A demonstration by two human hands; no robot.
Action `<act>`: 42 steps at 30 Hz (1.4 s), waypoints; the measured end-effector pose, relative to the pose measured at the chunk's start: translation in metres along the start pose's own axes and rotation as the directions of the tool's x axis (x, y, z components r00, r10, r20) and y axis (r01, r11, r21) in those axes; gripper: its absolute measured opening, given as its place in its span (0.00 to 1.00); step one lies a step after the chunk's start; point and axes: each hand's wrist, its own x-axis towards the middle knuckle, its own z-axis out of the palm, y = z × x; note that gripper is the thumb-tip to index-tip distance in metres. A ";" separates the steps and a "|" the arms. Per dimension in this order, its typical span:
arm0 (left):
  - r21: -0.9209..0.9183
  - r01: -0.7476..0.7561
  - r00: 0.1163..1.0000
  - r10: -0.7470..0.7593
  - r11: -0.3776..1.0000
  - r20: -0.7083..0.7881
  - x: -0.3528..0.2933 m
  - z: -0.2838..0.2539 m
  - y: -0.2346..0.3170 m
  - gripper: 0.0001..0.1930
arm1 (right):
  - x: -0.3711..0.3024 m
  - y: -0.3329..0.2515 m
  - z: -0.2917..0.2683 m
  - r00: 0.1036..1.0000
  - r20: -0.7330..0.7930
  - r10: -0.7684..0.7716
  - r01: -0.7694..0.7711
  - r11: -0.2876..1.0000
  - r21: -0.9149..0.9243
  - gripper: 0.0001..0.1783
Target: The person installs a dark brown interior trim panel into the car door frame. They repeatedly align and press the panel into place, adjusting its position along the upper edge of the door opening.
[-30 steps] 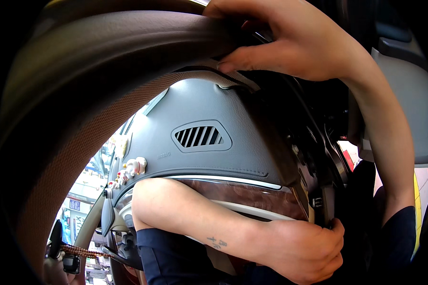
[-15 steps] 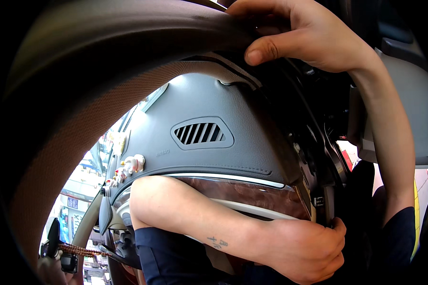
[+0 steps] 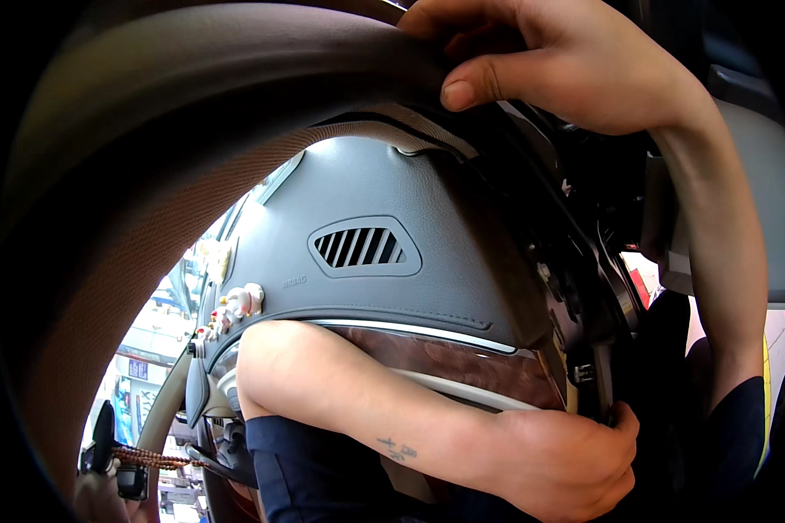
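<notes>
At the top right, my right hand (image 3: 549, 65) is hooked over the end of a thick dark padded trim (image 3: 262, 52). Its thumb lies on the near side, while the fingertips pass out of sight behind. My left arm reaches across the front of a grey car dashboard (image 3: 462, 261) from the left. At its end, my left hand (image 3: 571, 462) is curled beside the lower dashboard end, by a dark upright edge (image 3: 602, 383). The thumb points up and the fingers bend inward; whatever they hold is hidden.
A slatted air vent (image 3: 362, 247) sits in the dashboard above a brown glossy trim strip (image 3: 445, 357). Small white figurines (image 3: 244, 301) stand along the windscreen side. A beaded string (image 3: 153, 458) hangs at lower left. Dark metal door-hinge parts (image 3: 576, 288) fill the opening at right.
My right hand has shifted slightly left along with the trim end, and my left hand slightly right. The dashboard appears a little further left. Both hands keep their grip shape.
</notes>
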 end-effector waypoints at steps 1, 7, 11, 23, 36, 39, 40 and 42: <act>-0.003 -0.004 1.000 0.004 1.000 0.009 0.001 0.000 -0.002 0.15 | 0.000 -0.001 0.000 1.000 -0.005 0.011 -0.011 1.000 -0.011 0.24; -0.041 0.007 1.000 -0.007 0.999 -0.006 0.002 -0.002 -0.006 0.15 | -0.004 -0.020 -0.014 1.000 0.025 -0.001 0.000 1.000 0.030 0.22; -0.027 0.030 1.000 -0.030 0.999 -0.010 0.008 0.000 -0.003 0.16 | 0.009 -0.042 -0.013 0.993 0.039 0.114 -0.104 0.972 -0.209 0.16; -0.007 -0.057 0.998 0.057 0.998 0.012 0.004 0.013 0.003 0.18 | -0.002 -0.015 0.022 0.950 -0.312 0.006 -0.096 0.957 -0.275 0.14; 0.012 -0.070 0.998 0.070 0.997 -0.003 0.004 0.020 0.007 0.16 | -0.001 -0.039 0.009 0.996 -0.059 0.066 -0.083 0.925 -0.371 0.16; -0.016 -0.056 0.998 0.056 0.998 0.014 0.007 0.015 0.003 0.16 | 0.007 -0.044 0.006 0.987 0.000 0.163 -0.152 0.922 -0.356 0.16; -0.042 -0.040 0.999 0.040 0.998 0.011 0.006 0.009 0.001 0.15 | 0.013 -0.047 0.002 0.977 0.045 0.209 -0.178 0.911 -0.372 0.17; -0.078 -0.002 1.000 0.003 0.997 0.020 0.008 0.000 -0.002 0.15 | 0.016 -0.042 0.004 0.988 0.025 0.154 -0.133 0.916 -0.379 0.17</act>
